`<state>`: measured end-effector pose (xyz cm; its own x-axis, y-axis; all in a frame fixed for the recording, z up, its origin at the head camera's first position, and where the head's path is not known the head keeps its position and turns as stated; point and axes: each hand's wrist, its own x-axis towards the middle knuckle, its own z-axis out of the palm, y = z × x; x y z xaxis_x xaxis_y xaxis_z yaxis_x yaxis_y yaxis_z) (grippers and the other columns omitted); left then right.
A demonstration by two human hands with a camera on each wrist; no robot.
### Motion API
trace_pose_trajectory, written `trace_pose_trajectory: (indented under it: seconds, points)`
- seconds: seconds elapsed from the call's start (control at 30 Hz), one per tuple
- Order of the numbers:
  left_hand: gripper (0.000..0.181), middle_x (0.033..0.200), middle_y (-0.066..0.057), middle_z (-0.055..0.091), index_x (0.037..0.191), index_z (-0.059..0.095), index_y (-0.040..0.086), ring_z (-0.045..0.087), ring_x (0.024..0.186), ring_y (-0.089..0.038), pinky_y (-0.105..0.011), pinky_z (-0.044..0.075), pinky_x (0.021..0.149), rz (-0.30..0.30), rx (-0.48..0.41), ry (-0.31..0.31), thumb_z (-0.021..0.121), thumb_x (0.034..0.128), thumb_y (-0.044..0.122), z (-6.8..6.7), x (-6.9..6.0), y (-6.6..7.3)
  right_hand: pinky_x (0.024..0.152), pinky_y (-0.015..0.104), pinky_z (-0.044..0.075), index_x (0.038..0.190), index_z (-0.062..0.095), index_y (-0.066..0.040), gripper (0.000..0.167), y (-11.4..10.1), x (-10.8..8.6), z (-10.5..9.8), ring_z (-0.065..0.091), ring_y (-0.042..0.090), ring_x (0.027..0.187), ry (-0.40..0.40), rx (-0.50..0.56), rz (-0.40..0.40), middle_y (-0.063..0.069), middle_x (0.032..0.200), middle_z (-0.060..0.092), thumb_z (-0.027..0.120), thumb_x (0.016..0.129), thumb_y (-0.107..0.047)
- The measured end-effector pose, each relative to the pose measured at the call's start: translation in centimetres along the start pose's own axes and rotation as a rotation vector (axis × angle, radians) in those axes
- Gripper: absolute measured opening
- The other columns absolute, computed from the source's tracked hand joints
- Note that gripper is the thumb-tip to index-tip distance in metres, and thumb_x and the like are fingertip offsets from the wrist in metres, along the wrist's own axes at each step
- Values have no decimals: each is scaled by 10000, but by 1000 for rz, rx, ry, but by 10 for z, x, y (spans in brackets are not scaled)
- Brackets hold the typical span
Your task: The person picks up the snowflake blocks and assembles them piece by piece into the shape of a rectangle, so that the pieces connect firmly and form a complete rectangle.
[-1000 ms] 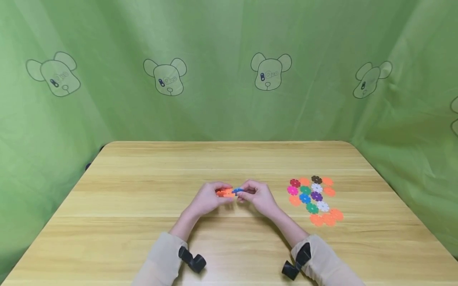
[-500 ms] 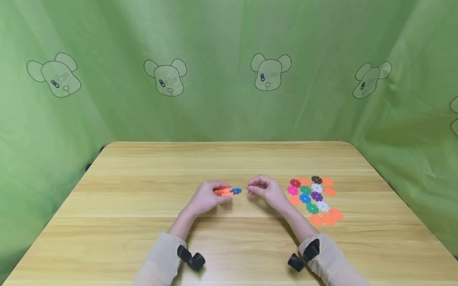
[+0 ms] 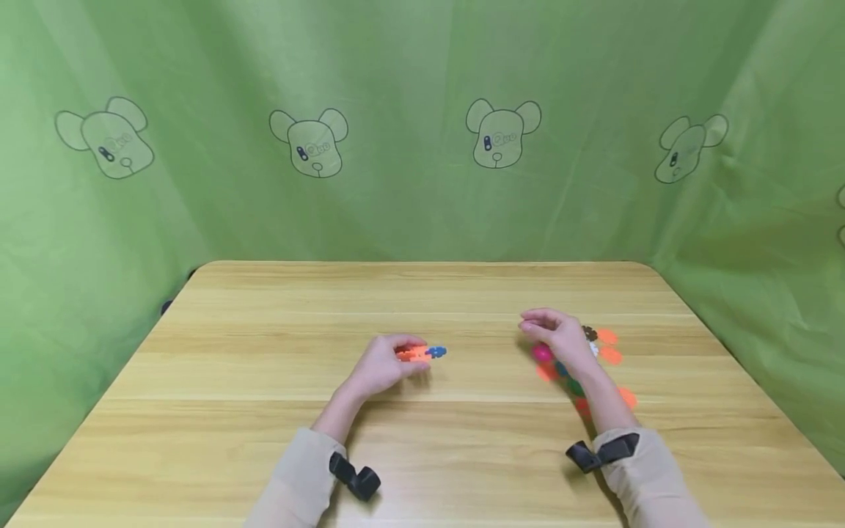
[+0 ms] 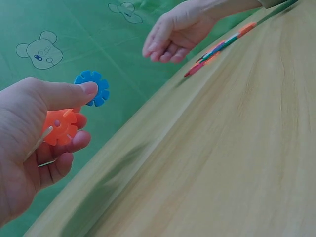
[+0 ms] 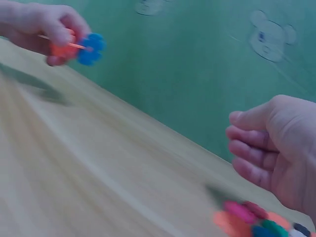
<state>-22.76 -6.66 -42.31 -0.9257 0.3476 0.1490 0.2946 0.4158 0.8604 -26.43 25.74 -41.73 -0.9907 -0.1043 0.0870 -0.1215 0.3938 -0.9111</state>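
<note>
My left hand [image 3: 384, 365] holds a small chain of notched plastic snowflake discs above the table. In the left wrist view, its thumb lies against a blue disc [image 4: 102, 92], and an orange disc [image 4: 60, 131] sits between thumb and fingers. A thin pale edge by the palm may be another disc seen edge-on. Over the left part of a spread of loose discs hovers my right hand [image 3: 560, 342], its fingers loosely bent. Nothing shows between those fingers in the right wrist view. A pink disc [image 3: 543, 353] lies just below it; the hand and forearm hide several others.
Loose orange discs [image 3: 610, 356] lie at the right of the spread, with a dark brown disc [image 3: 590, 334] near its back. The wooden table [image 3: 297, 308] reaches back to a green curtain [image 3: 409, 205]. Each sleeve carries a black strap-on camera mount [image 3: 356, 480].
My right hand has let go of the blue disc and moved right, over the loose discs. My left hand stays almost in place, still holding the joined discs.
</note>
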Motion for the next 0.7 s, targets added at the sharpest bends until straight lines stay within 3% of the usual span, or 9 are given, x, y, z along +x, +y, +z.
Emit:
trace_pose_trajectory:
  seconds: [0.17, 0.3, 0.47, 0.7]
  points:
    - [369, 1058, -67, 647, 1080, 674, 77, 571, 938, -191, -363, 460, 824, 8, 20, 5, 768, 752, 218, 0, 0, 0, 745, 240, 496, 1233, 518, 78, 463, 16, 0, -21, 598, 213, 916, 52, -76, 56, 156, 1077, 608, 617, 902, -231]
    - [362, 1070, -65, 646, 1078, 675, 82, 570, 962, -198, -376, 453, 844, 10, 26, 8, 765, 756, 219, 0, 0, 1, 798, 281, 462, 1233, 516, 69, 449, 24, -1, -30, 556, 288, 987, 45, -178, 114, 226, 1122, 582, 596, 915, -237]
    - [367, 1053, -61, 647, 1078, 671, 67, 568, 942, -191, -368, 455, 831, 13, 28, 8, 766, 753, 210, 0, 0, 0, 813, 359, 430, 1191, 548, 81, 438, 29, -1, -35, 536, 335, 987, 55, -305, 104, 255, 1110, 584, 630, 890, -226]
    - [378, 1035, -55, 648, 1081, 667, 56, 568, 916, -175, -353, 460, 817, 15, 21, 7, 769, 751, 211, 1, 1, -1, 744, 334, 446, 1204, 543, 84, 443, 31, -1, -34, 521, 303, 913, -9, -387, 114, 249, 1120, 547, 638, 882, -205]
